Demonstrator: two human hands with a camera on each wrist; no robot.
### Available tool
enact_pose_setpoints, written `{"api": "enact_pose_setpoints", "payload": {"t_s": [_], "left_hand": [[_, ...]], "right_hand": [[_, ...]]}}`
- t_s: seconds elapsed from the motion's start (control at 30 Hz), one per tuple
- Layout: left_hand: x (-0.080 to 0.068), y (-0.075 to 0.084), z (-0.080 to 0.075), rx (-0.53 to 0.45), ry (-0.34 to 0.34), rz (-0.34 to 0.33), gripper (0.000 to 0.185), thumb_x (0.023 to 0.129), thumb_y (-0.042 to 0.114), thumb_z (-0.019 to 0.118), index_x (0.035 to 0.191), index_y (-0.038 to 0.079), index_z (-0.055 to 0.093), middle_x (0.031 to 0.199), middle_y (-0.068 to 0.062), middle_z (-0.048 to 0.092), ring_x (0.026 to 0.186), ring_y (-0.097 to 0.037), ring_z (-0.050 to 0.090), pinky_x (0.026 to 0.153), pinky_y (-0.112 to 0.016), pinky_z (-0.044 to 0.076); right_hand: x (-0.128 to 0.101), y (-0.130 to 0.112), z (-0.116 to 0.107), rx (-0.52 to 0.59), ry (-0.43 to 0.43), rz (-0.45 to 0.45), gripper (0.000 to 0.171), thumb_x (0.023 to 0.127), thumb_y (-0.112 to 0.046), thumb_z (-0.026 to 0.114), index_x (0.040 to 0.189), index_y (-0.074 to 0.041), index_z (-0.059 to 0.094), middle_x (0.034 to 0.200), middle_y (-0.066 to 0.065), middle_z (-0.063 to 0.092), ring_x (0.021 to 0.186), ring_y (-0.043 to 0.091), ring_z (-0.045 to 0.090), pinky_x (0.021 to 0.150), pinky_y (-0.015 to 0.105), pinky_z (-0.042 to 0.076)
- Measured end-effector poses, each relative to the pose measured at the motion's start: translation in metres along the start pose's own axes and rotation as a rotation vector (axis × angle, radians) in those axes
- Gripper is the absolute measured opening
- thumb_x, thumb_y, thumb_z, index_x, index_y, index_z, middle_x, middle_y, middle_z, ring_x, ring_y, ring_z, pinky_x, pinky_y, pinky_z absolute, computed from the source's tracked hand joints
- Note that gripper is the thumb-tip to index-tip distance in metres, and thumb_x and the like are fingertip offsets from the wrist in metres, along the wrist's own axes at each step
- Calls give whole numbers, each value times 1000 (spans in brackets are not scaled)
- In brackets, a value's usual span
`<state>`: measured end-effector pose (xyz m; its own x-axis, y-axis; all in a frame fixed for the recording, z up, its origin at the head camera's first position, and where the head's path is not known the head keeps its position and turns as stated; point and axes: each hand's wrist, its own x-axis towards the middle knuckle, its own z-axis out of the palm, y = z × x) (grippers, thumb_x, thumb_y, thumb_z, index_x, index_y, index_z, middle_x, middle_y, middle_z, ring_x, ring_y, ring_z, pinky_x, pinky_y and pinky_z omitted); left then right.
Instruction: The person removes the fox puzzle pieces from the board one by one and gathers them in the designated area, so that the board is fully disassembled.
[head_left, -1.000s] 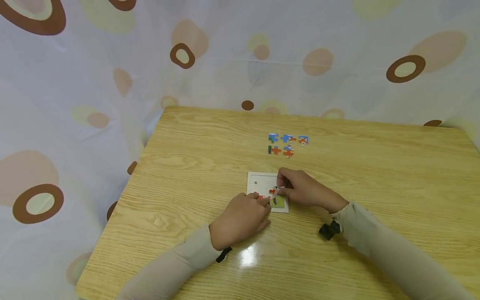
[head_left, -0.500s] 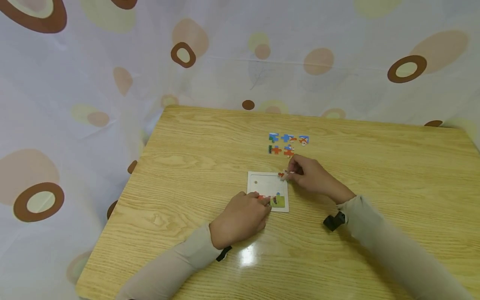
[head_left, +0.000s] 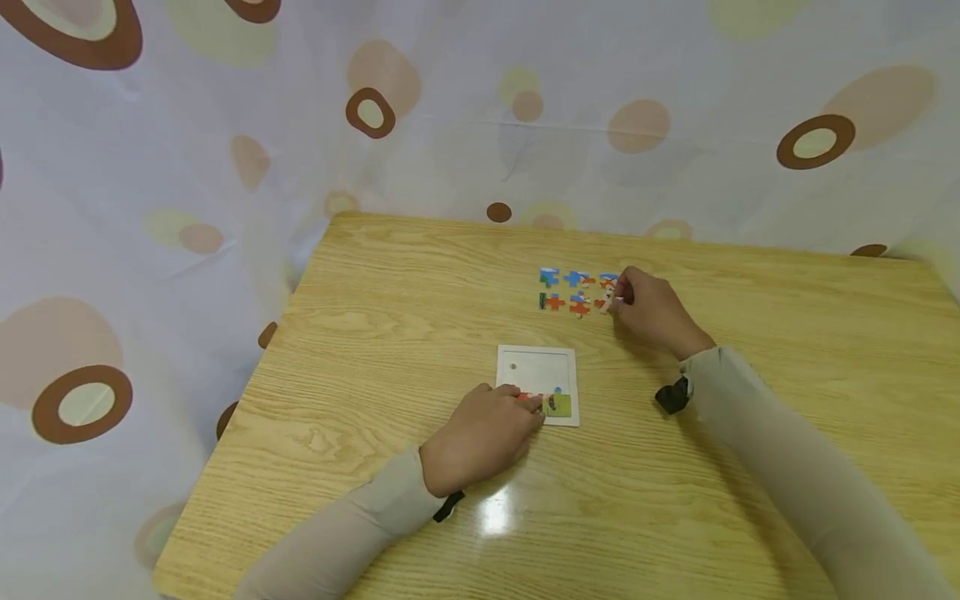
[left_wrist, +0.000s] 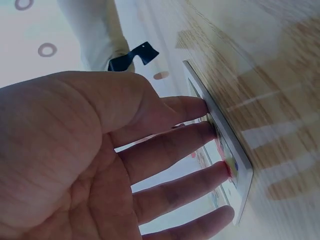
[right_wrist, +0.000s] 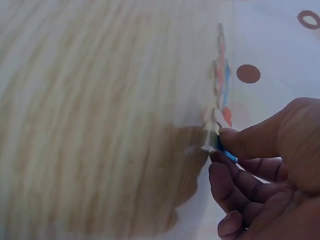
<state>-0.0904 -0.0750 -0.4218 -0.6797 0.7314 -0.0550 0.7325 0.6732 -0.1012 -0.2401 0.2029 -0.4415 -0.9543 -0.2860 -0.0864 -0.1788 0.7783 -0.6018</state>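
Note:
A small white puzzle tray (head_left: pixel 536 372) lies on the table, with green and red puzzle pieces (head_left: pixel 557 405) fitted along its near edge. My left hand (head_left: pixel 483 437) rests on the tray's near left part, fingers extended, covering some of those pieces. In the left wrist view the fingertips (left_wrist: pixel 223 170) touch the pieces and the tray's near side. Up and to the right, my right hand (head_left: pixel 652 312) pinches a puzzle piece (head_left: pixel 608 302) between thumb and index finger. That piece is low over the tabletop, at the right end of the lower row of loose pieces (head_left: pixel 579 305).
Behind the tray, loose puzzle pieces (head_left: pixel 550 277) in blue, red and green lie in two rows. The wooden table (head_left: pixel 390 333) runs back to a patterned curtain (head_left: pixel 450 167). Light glares off the tabletop near the left hand.
The right hand has lifted a puzzle piece from the tray and carried it up and right to the loose rows. The left hand has stayed on the tray.

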Motion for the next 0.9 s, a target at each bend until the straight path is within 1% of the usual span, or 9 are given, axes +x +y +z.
{"api": "enact_pose_setpoints", "payload": {"t_s": [0.13, 0.27, 0.3, 0.4, 0.57, 0.67, 0.77, 0.83, 0.9], "left_hand": [[1, 0, 1, 27, 42, 5, 23, 101, 17, 64, 93, 30, 82, 124, 14, 71, 85, -9, 68, 48, -22, 29], [2, -1, 2, 35, 68, 9, 23, 100, 17, 64, 92, 29, 82, 123, 14, 72, 82, -9, 68, 47, -22, 29], [2, -1, 2, 33, 69, 9, 23, 100, 17, 64, 93, 29, 82, 125, 14, 71, 82, -9, 68, 47, -22, 29], [3, -1, 2, 24, 66, 12, 22, 100, 17, 64, 93, 29, 82, 124, 13, 71, 85, -10, 69, 48, -22, 32], [4, -2, 1, 16, 42, 15, 21, 101, 18, 66, 93, 29, 81, 123, 13, 72, 90, -12, 69, 51, -23, 35], [5, -2, 2, -35, 27, 13, 20, 100, 14, 68, 100, 28, 81, 130, 11, 69, 91, -14, 69, 54, -23, 39], [5, -4, 0, -126, 30, 14, 23, 99, 7, 68, 110, 24, 79, 129, 7, 70, 92, -17, 70, 62, -25, 48], [5, -7, -1, -196, 39, 12, 28, 98, 4, 68, 119, 21, 77, 126, 4, 73, 93, -18, 71, 69, -27, 54], [5, -12, -2, -244, 49, 12, 31, 97, 8, 72, 125, 19, 75, 123, 2, 73, 98, -19, 71, 76, -30, 57]], "right_hand": [[0, 4, 1, -33, 9, -8, 14, 101, -7, 61, 108, 2, 52, 96, 18, 54, 84, 32, 48, 72, 45, 39], [1, 5, 0, -68, 15, -29, 13, 100, -5, 61, 107, 5, 56, 100, 21, 55, 87, 35, 49, 75, 47, 42], [1, 5, 0, -77, 14, -34, 13, 100, -5, 60, 107, 5, 57, 101, 22, 55, 88, 35, 50, 76, 48, 42], [0, 6, 0, -90, 10, -40, 13, 101, -5, 59, 108, 6, 59, 104, 23, 54, 92, 37, 51, 79, 49, 44], [-3, 7, 1, -60, -3, -38, 15, 102, -5, 58, 111, 7, 60, 107, 25, 53, 96, 38, 52, 81, 51, 46], [-4, 8, 1, -29, -12, -31, 18, 103, -4, 57, 116, 8, 59, 111, 26, 53, 101, 40, 53, 85, 53, 47], [-7, 8, 3, 0, -10, -21, 23, 103, -6, 56, 122, 8, 56, 116, 27, 51, 103, 41, 53, 87, 54, 48], [-11, 6, 5, 13, 2, -23, 24, 104, -8, 56, 123, 7, 56, 116, 27, 51, 100, 41, 54, 85, 53, 48], [-16, 1, 10, 17, 12, -44, 24, 104, -10, 57, 122, 7, 57, 114, 26, 52, 96, 38, 54, 82, 52, 48]]}}
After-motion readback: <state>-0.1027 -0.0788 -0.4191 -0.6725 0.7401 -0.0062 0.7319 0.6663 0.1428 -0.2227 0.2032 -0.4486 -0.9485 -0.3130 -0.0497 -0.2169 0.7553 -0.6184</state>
